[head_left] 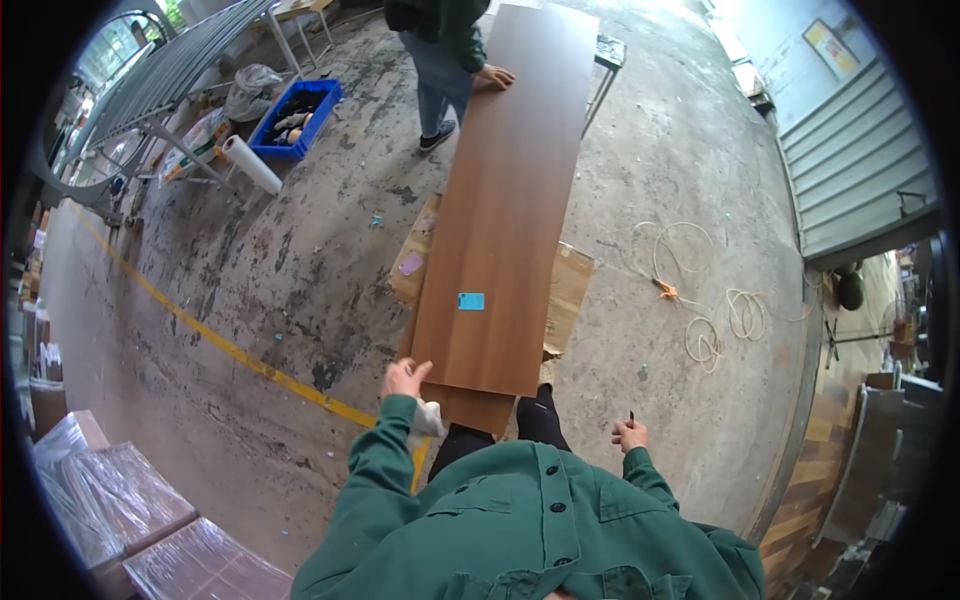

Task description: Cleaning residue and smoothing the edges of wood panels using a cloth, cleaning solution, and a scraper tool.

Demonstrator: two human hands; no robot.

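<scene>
A long brown wood-grain board (505, 200) stretches away in front of me, with a small blue label (471, 301) stuck near its close end. Another brown board (470, 408) shows beneath it, sticking out toward my legs. At the near left corner my left hand (404, 379) is closed on the top board's edge, fingers bent. A crumpled white cloth (428, 418) hangs just below that hand; whether I hold it too is unclear. Off to the right, away from the boards, my right hand (630, 436) is closed around a small dark pointed tool (631, 416), its kind too small to tell.
A co-worker's hand (494, 77) rests on the board's far left edge. Cardboard (569, 290) lies under the boards. A pale hose (700, 300) coils on the floor at right. A blue crate (297, 118) and white roll (252, 165) stand far left; wrapped boxes (125, 490) sit near left.
</scene>
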